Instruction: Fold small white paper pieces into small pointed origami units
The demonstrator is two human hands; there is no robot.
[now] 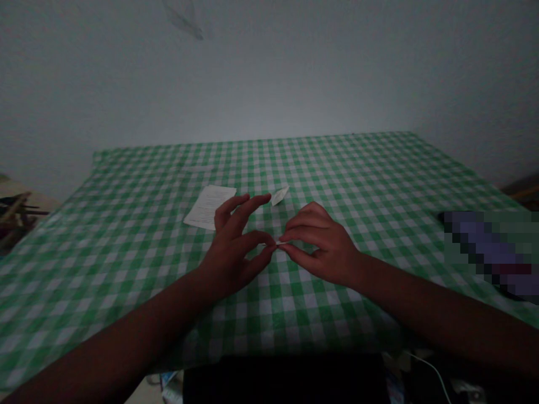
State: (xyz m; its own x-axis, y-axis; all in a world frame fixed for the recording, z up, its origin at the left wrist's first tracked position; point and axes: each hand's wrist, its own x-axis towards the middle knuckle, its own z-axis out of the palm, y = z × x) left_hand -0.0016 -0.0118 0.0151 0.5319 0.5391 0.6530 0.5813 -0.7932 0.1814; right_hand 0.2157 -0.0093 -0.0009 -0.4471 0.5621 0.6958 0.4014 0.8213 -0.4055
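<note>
My left hand (233, 244) and my right hand (320, 247) meet above a green-and-white gingham tablecloth (126, 224). A small piece of white paper (278, 243) is pinched between the fingertips of my right hand, and my left fingertips close on it from the other side. Much of that piece is hidden by my fingers. Just beyond my left hand's raised fingers lies a small folded white paper piece (279, 195). A printed sheet of white paper (206, 209) lies partly behind my left hand, close to its fingers.
A blurred, pixelated purple-and-dark object (488, 252) lies on the cloth at the right. A dark object (286, 381) and a white cable (429, 373) sit at the near edge. Several dark items (17, 216) lie beyond the left edge, and a wall stands behind.
</note>
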